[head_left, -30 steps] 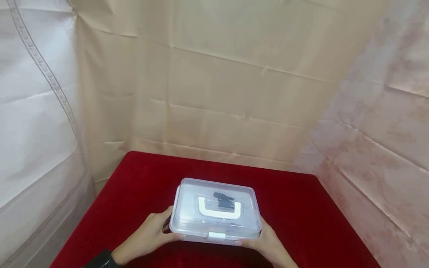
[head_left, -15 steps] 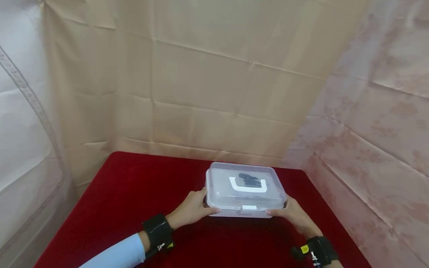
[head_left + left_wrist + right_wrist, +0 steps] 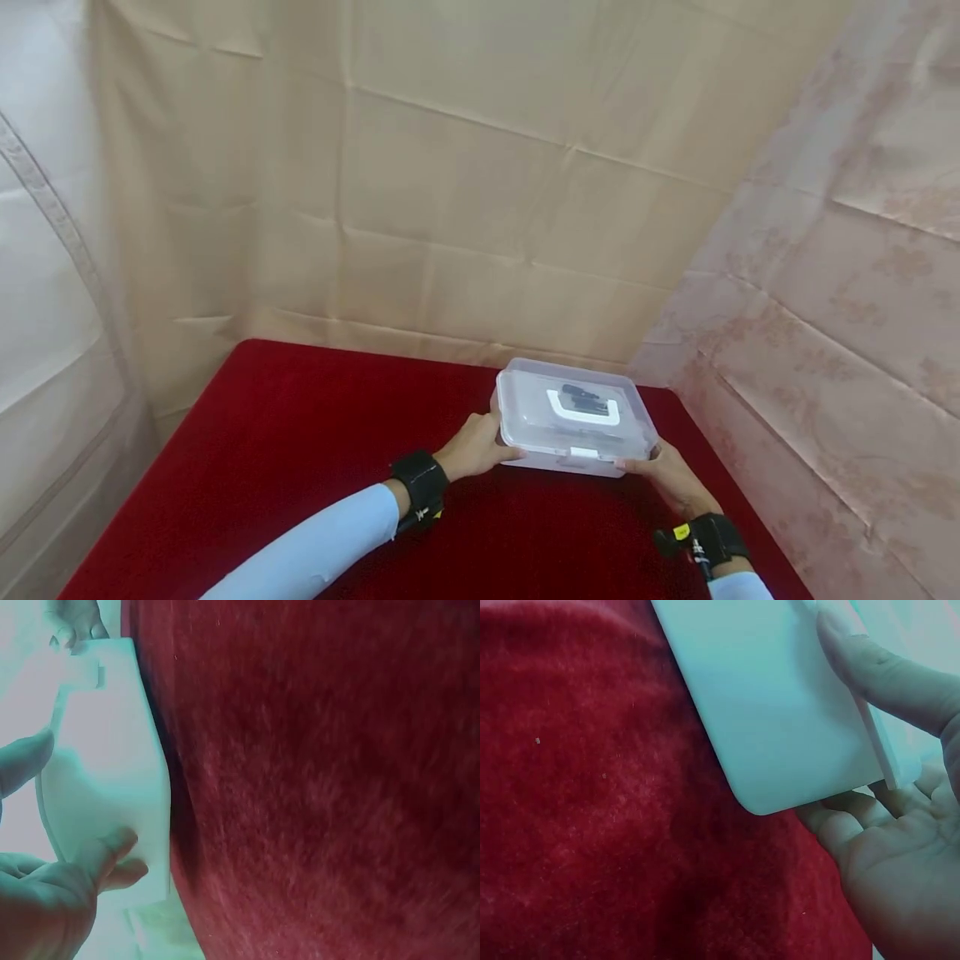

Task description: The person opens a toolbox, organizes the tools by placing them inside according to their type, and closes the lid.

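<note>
A clear plastic storage box (image 3: 536, 417) with a white carry handle (image 3: 583, 415) and a white front latch (image 3: 583, 452) is at the far right of the red-covered table. Dark tools (image 3: 585, 398) show through its lid. My left hand (image 3: 476, 446) grips the box's left end, thumb along the front. At the other end my right hand (image 3: 671, 475) holds it, thumb on the front and fingers around the side. The left wrist view shows the box wall (image 3: 112, 765) close over the red cloth. In the right wrist view, a rounded lower corner (image 3: 761, 799) sits beside my fingers.
Red velvety cloth (image 3: 337, 450) covers the table. A beige curtain (image 3: 450, 183) hangs behind its back edge, a pinkish patterned one (image 3: 847, 292) on the right and a white one (image 3: 52, 333) on the left.
Both hands have carried the box from the table's middle toward the back right. Their grip on its two ends stays the same. The head view has shifted slightly.
</note>
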A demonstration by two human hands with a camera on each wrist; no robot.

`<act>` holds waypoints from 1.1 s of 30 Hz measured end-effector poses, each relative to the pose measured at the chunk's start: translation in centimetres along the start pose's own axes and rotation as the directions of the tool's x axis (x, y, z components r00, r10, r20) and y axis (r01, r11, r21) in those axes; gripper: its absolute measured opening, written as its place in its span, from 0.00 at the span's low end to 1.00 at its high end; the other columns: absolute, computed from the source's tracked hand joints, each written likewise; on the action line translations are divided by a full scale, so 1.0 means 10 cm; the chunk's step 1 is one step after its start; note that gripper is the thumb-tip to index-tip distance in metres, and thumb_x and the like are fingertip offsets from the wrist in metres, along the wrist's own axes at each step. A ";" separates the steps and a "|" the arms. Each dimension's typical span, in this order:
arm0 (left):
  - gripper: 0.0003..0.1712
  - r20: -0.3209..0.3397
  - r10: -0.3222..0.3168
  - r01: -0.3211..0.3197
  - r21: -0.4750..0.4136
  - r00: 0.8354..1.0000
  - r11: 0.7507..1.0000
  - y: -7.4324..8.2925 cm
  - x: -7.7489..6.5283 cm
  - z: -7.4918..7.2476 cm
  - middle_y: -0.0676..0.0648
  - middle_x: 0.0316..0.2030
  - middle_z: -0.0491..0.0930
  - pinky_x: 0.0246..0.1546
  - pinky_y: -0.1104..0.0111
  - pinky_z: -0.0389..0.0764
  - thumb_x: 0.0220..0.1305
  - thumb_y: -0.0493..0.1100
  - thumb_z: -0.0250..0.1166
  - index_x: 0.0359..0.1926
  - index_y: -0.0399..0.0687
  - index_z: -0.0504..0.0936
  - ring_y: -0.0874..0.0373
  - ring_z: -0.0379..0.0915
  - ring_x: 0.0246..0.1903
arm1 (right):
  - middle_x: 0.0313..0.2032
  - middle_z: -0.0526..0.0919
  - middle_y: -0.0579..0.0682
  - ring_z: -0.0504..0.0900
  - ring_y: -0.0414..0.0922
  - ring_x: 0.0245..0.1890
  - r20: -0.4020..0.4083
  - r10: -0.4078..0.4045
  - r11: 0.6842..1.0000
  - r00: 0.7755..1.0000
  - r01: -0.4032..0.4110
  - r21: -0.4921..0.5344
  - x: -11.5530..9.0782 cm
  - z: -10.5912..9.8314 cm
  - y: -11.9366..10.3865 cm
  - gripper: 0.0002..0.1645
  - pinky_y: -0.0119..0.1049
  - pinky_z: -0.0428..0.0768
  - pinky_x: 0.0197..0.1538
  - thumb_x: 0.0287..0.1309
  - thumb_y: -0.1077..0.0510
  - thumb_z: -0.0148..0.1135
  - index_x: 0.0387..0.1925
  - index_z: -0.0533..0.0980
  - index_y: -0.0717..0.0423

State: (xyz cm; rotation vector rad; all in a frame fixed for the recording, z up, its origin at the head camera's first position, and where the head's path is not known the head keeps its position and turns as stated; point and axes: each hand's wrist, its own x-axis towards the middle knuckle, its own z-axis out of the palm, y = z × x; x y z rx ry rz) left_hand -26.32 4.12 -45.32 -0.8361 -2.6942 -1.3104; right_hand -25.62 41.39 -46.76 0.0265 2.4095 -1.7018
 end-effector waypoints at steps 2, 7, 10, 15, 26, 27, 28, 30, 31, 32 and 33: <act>0.26 0.004 -0.001 0.001 -0.003 1.000 1.000 0.00 0.03 0.04 0.48 0.36 0.86 0.28 0.73 0.75 0.59 0.46 0.79 0.53 0.41 0.79 0.66 0.73 0.28 | 0.67 0.71 0.59 0.76 0.54 0.58 -0.020 0.012 1.000 1.000 -0.012 -0.001 -0.02 -0.02 0.03 0.55 0.47 0.75 0.60 0.57 0.56 0.78 0.78 0.54 0.50; 0.28 0.008 -0.011 0.011 -0.032 1.000 0.999 -0.04 0.10 0.08 0.46 0.38 0.87 0.30 0.72 0.76 0.59 0.47 0.78 0.55 0.39 0.78 0.65 0.74 0.30 | 0.66 0.71 0.59 0.74 0.54 0.58 -0.043 0.000 1.000 0.999 0.000 -0.011 0.00 -0.06 0.04 0.54 0.46 0.73 0.60 0.58 0.57 0.77 0.77 0.54 0.52; 0.30 0.010 -0.034 0.034 -0.040 0.999 0.999 -0.08 0.08 0.07 0.45 0.41 0.87 0.33 0.70 0.77 0.60 0.47 0.78 0.57 0.40 0.77 0.64 0.76 0.32 | 0.66 0.71 0.59 0.74 0.53 0.59 -0.037 -0.010 1.000 0.999 0.010 -0.007 0.02 -0.04 0.04 0.55 0.46 0.71 0.61 0.57 0.56 0.77 0.77 0.54 0.52; 0.40 0.046 -0.014 0.016 -0.028 0.999 0.999 -0.13 0.05 0.00 0.43 0.47 0.86 0.38 0.68 0.78 0.61 0.48 0.77 0.68 0.41 0.70 0.63 0.79 0.37 | 0.69 0.68 0.59 0.71 0.55 0.63 -0.039 -0.014 1.000 0.999 0.014 -0.003 0.03 0.06 0.04 0.55 0.52 0.68 0.66 0.60 0.54 0.75 0.79 0.52 0.49; 0.32 0.029 -0.101 0.092 0.230 0.994 0.969 -0.49 -0.11 -0.61 0.35 0.55 0.82 0.52 0.54 0.81 0.71 0.55 0.66 0.63 0.34 0.77 0.46 0.81 0.51 | 0.65 0.62 0.73 0.60 0.72 0.62 -0.606 -0.548 0.802 0.576 0.156 -0.577 -0.32 1.16 -0.45 0.45 0.67 0.59 0.59 0.56 0.63 0.66 0.74 0.61 0.63; 0.33 0.006 -0.103 0.098 0.267 0.995 0.959 -0.55 -0.16 -0.69 0.35 0.55 0.81 0.53 0.53 0.81 0.72 0.57 0.65 0.63 0.34 0.76 0.44 0.80 0.53 | 0.62 0.66 0.72 0.63 0.71 0.59 -0.570 -0.624 0.750 0.534 0.204 -0.629 -0.31 1.25 -0.56 0.41 0.65 0.61 0.56 0.54 0.63 0.66 0.70 0.66 0.64; 0.35 -0.019 -0.107 0.108 0.306 0.994 0.946 -0.62 -0.22 -0.78 0.35 0.56 0.81 0.53 0.52 0.81 0.71 0.59 0.65 0.64 0.34 0.76 0.43 0.80 0.54 | 0.58 0.70 0.71 0.67 0.69 0.56 -0.517 -0.686 0.694 0.512 0.247 -0.676 -0.29 1.33 -0.67 0.37 0.62 0.64 0.53 0.53 0.63 0.66 0.66 0.70 0.63; 0.39 -0.070 -0.123 0.141 0.382 0.990 0.914 -0.77 -0.36 -0.96 0.33 0.58 0.79 0.55 0.49 0.79 0.71 0.63 0.63 0.65 0.33 0.74 0.39 0.78 0.57 | 0.51 0.76 0.66 0.72 0.65 0.50 -0.377 -0.767 0.591 0.520 0.341 -0.731 -0.22 1.52 -0.90 0.30 0.57 0.69 0.50 0.54 0.62 0.67 0.60 0.74 0.63; 0.42 -0.096 -0.138 0.165 0.412 0.986 0.896 -0.87 -0.42 -1.04 0.31 0.60 0.77 0.57 0.47 0.78 0.70 0.64 0.63 0.66 0.32 0.73 0.37 0.76 0.58 | 0.49 0.78 0.63 0.75 0.62 0.48 -0.305 -0.783 0.552 0.543 0.378 -0.744 -0.17 1.62 -1.00 0.28 0.55 0.72 0.47 0.55 0.62 0.67 0.58 0.76 0.62; 0.44 -0.116 -0.153 0.189 0.435 0.981 0.880 -0.95 -0.49 -1.10 0.29 0.62 0.75 0.58 0.44 0.76 0.70 0.65 0.62 0.67 0.31 0.71 0.34 0.74 0.60 | 0.48 0.79 0.62 0.76 0.60 0.47 -0.231 -0.787 0.517 0.572 0.407 -0.753 -0.11 1.73 -1.08 0.25 0.53 0.75 0.47 0.57 0.61 0.68 0.57 0.77 0.61; 0.46 -0.130 -0.175 0.215 0.451 0.976 0.866 -1.03 -0.54 -1.16 0.27 0.64 0.71 0.60 0.41 0.73 0.70 0.66 0.62 0.69 0.30 0.69 0.32 0.71 0.62 | 0.48 0.80 0.61 0.77 0.59 0.47 -0.164 -0.782 0.482 0.601 0.416 -0.771 -0.05 1.83 -1.15 0.24 0.52 0.77 0.45 0.58 0.59 0.68 0.56 0.77 0.60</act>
